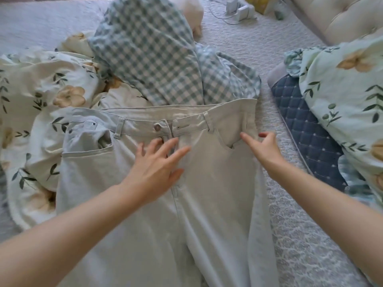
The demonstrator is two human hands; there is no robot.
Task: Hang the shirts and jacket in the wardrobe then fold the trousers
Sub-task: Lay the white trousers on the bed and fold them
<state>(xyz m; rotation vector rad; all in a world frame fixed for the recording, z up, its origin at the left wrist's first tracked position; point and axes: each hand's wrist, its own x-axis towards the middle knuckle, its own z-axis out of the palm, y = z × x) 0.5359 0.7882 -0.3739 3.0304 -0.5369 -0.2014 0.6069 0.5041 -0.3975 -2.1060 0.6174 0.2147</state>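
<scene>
Pale trousers [207, 183] lie flat on the bed [290, 224], waistband toward 12 o'clock. Left hand [157, 168], fingers spread, presses the fly; right hand [263, 150], fingers loosely spread, touches the 3 o'clock pocket.

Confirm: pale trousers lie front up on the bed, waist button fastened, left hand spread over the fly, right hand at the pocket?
Not fastened: the head view shows the waist button undone, apart from its buttonhole. Otherwise right: pale trousers front up on the bed, left hand spread over the fly, right hand at the pocket.
</scene>
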